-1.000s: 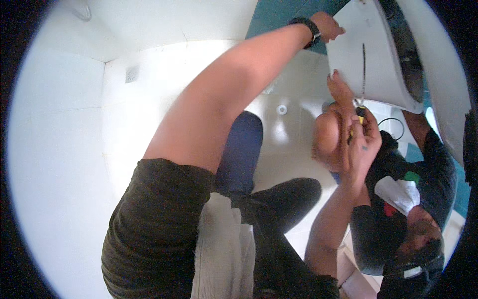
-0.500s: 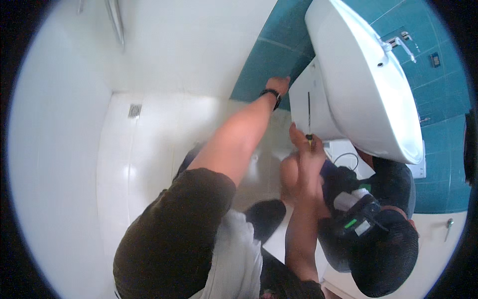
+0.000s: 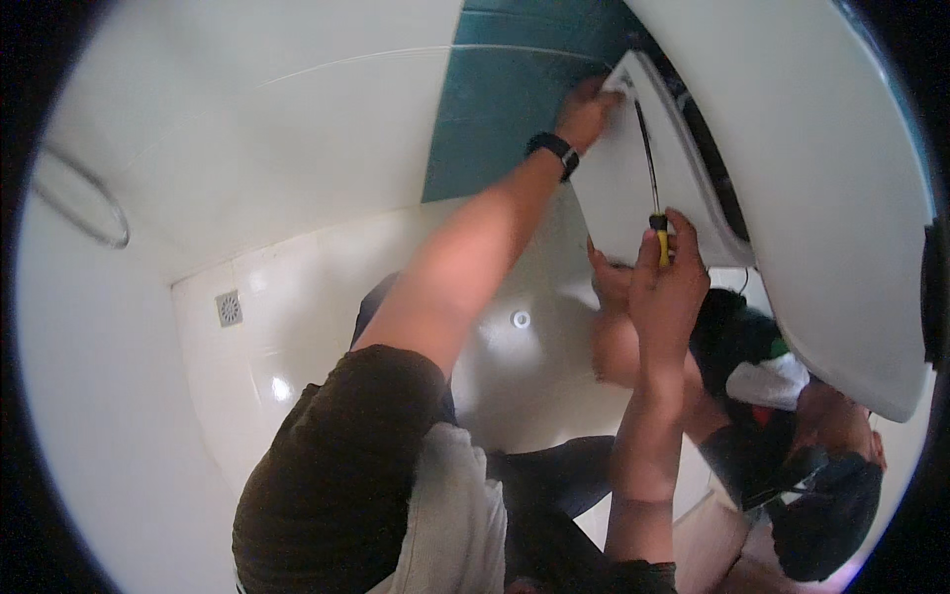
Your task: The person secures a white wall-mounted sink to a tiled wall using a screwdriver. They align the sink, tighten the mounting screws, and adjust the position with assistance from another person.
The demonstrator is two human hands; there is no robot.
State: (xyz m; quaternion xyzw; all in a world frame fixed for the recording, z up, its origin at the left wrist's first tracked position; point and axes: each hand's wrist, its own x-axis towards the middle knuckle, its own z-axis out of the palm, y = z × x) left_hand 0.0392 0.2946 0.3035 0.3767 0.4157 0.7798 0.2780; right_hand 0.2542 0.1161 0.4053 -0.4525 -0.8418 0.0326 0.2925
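My right hand grips a long screwdriver by its yellow and black handle. Its thin shaft points up, and the tip meets or lies just in front of the top part of a white panel under the sink. Around the panel's upper left edge is my left hand, a dark watch on its wrist. Its fingers are closed there, partly hidden and slightly blurred. Close below my right hand, a co-worker's hand is at the panel's lower edge.
The white sink overhangs the panel on the right. A person in a dark cap crouches at lower right. Teal wall tiles rise behind my left hand. The pale floor holds a square drain and a small round white fitting.
My view has moved closer to the sink's underside. My left hand has gone from beside the panel to its upper edge. The screwdriver and my right hand have come up to the panel.
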